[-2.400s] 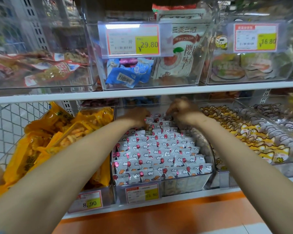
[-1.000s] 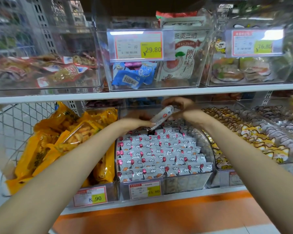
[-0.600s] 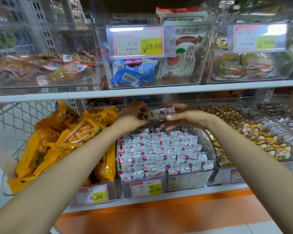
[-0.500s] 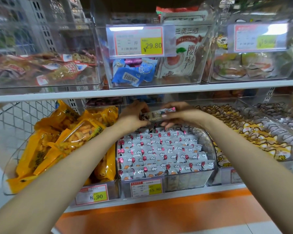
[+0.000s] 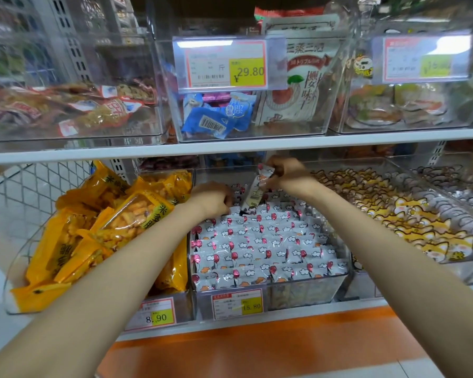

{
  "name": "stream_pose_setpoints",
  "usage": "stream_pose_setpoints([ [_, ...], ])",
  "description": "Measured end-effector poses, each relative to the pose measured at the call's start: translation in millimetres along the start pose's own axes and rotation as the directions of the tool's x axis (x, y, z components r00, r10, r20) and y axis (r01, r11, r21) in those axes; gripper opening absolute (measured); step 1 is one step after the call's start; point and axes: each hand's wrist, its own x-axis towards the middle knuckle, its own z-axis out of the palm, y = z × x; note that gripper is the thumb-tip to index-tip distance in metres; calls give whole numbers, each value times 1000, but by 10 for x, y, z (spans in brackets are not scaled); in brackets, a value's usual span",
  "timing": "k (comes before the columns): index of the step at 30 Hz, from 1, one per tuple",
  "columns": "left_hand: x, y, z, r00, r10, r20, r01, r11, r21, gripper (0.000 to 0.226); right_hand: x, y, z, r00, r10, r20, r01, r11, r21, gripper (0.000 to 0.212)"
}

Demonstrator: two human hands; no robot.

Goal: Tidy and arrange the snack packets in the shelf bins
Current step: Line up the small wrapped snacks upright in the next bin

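A clear middle bin (image 5: 298, 293) on the lower shelf holds neat rows of small white snack packets (image 5: 271, 241) printed with red balloons and clouds. My right hand (image 5: 287, 175) pinches one such packet (image 5: 257, 192) by its top end. The packet hangs tilted, almost upright, with its lower end dipping into the back rows. My left hand (image 5: 213, 199) rests with curled fingers on the back-left rows, just left of that packet. I see nothing held in it.
Yellow snack bags (image 5: 107, 227) fill the bin to the left. Bins of yellow-and-grey cartoon dog packets (image 5: 410, 222) sit to the right. The white upper shelf (image 5: 230, 148) hangs just above my hands and carries clear bins with price tags (image 5: 224, 64). Orange floor lies below.
Both hands held the packet level above the bin. My left hand has since let go and dropped onto the back rows, and my right hand has turned the packet end-down into the bin.
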Motion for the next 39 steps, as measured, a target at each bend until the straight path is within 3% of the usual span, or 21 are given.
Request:
stream_pose_setpoints([
  [5,25,-36,-11,1000,4,22,-4,999,-32,14,-11,-56,122,993,-87,82,92,994,-66,27],
  [9,36,-60,4,1000,18,18,-17,999,-26,9,-34,-82,142,978,-166,123,191,953,-235,17],
  [12,31,-74,3,1000,21,8,-20,999,-51,10,-55,10,269,963,-119,241,187,941,-283,20],
  [16,34,-87,14,1000,23,-5,-23,998,-63,11,-19,95,309,961,-60,271,130,960,-247,39],
  [22,36,-104,26,998,32,-49,-35,997,-66,15,66,119,354,947,-76,312,213,876,-433,27],
  [28,18,-88,28,999,33,-21,-35,995,-97,9,40,103,397,933,-38,358,221,846,-485,27],
  [33,4,-34,33,999,40,35,-36,994,-98,11,35,91,427,936,-23,352,213,831,-513,25],
  [39,11,-41,48,999,26,31,-23,994,-105,16,39,124,418,970,-31,240,138,888,-440,21],
])
